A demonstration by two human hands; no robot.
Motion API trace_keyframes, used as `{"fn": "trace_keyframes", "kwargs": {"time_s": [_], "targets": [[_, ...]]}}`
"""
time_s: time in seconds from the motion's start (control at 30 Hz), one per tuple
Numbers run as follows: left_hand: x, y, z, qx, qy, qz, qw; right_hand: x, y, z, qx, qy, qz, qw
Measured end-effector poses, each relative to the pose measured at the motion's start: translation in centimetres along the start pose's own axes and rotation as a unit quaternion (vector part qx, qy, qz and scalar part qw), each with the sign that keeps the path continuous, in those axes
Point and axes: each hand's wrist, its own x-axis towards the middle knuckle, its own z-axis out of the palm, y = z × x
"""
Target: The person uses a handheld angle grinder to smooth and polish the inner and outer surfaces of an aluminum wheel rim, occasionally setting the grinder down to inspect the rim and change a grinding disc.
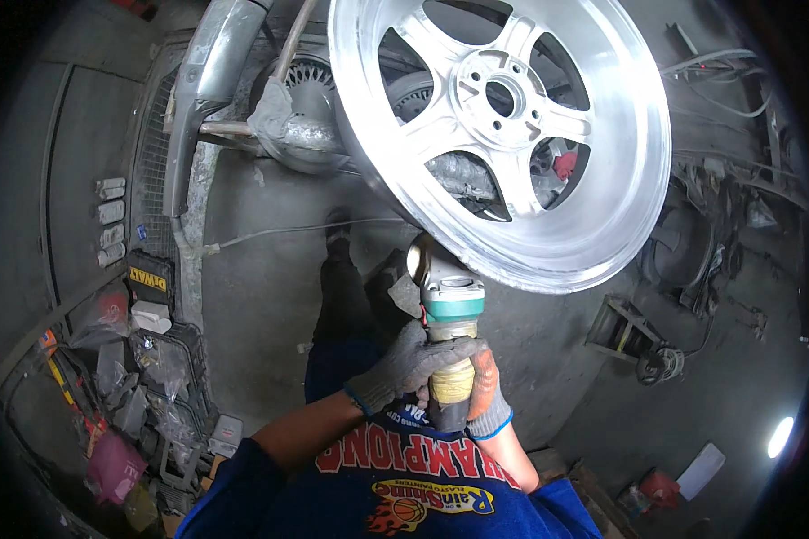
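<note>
left hand and right hand grip a grinder.

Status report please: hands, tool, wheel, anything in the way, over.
Left hand and right hand gripping power tool. Its head at lower edge of wheel; contact unclear. No obstruction visible between them.

A big wheel is seen in front. By its near edge, a power tool is held between the left hand and the right hand. Another wheel is seen behind it, to the left. Bags and a case are kept far left. On the right, a frame is set on the floor.
</note>
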Motion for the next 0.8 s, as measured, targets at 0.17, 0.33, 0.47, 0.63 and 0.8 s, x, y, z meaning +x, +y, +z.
{"fn": "trace_keyframes", "kwargs": {"time_s": [0.17,0.33,0.47,0.63,0.8], "targets": [[-0.1,1.7,1.0,0.007,-0.009,-0.049,0.999,-0.3,-0.1,-1.1,-0.031,0.012,-0.021,0.999],[1.0,-0.3,1.4,0.014,-0.008,0.091,0.996,-0.7,-0.7,-0.1,-0.010,0.017,-0.029,0.999],[1.0,0.5,2.3,-0.014,-0.012,-0.007,1.000,-1.2,-1.2,-0.5,0.025,0.018,-0.028,0.999],[2.1,-0.5,2.5,0.020,-0.015,0.035,0.999,-1.6,-1.8,-0.7,0.073,0.006,-0.013,0.997],[2.1,1.0,3.2,0.036,-0.024,0.008,0.999,-1.8,-2.1,-1.4,0.063,0.003,-0.031,0.998]]}}
